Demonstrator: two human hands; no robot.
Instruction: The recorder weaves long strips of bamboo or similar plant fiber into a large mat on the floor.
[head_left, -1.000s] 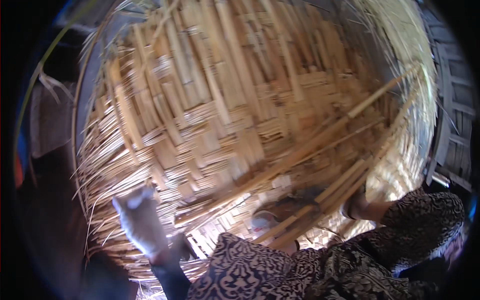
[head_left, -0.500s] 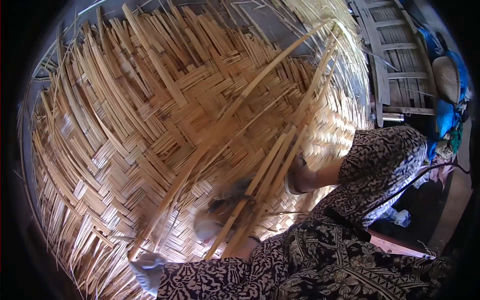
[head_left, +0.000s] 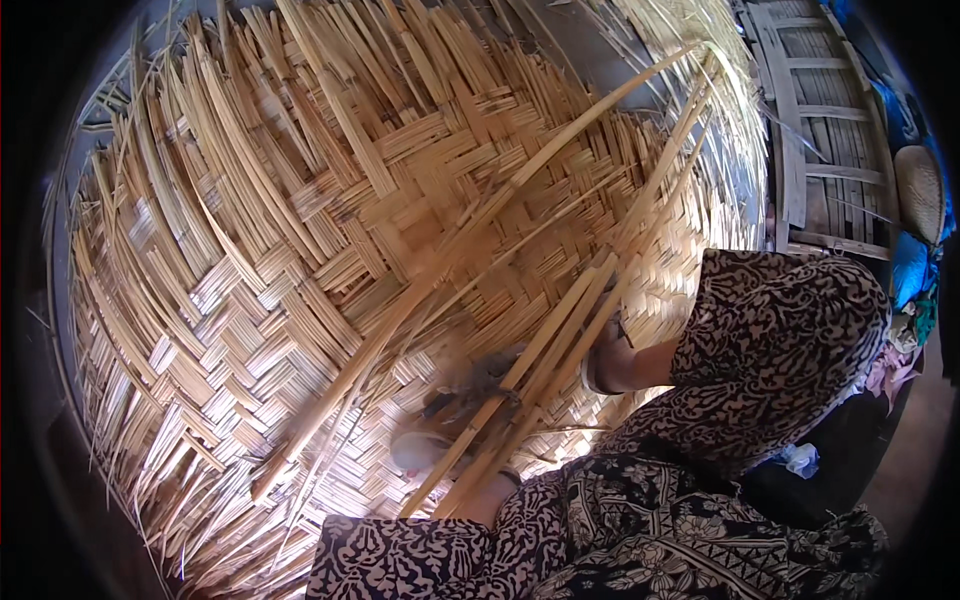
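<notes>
A large woven mat of tan split-cane strips (head_left: 240, 330) spreads before me, its far strips loose and unwoven. Slanting across it, a long strip (head_left: 370, 355) ends at the lower left with no hand on it. Several shorter strips (head_left: 560, 345) lie over the mat between my bent legs. Behind them is a blurred, pale grey shape (head_left: 470, 385), possibly my gloved right hand; its fingers cannot be made out. My left hand is out of sight.
My patterned trouser legs (head_left: 780, 340) frame the near side, with a sandalled foot (head_left: 605, 355) on the mat. At the far right stand a wooden slatted frame (head_left: 830, 110), blue bundles (head_left: 908, 265) and a tan rounded sack (head_left: 918, 190). Crumpled clear plastic (head_left: 798, 460) lies below.
My left hand in its pale glove, at the long strip's lower end before, has gone out of view. The whole view has shifted slightly, moving the mat and legs rightward.
</notes>
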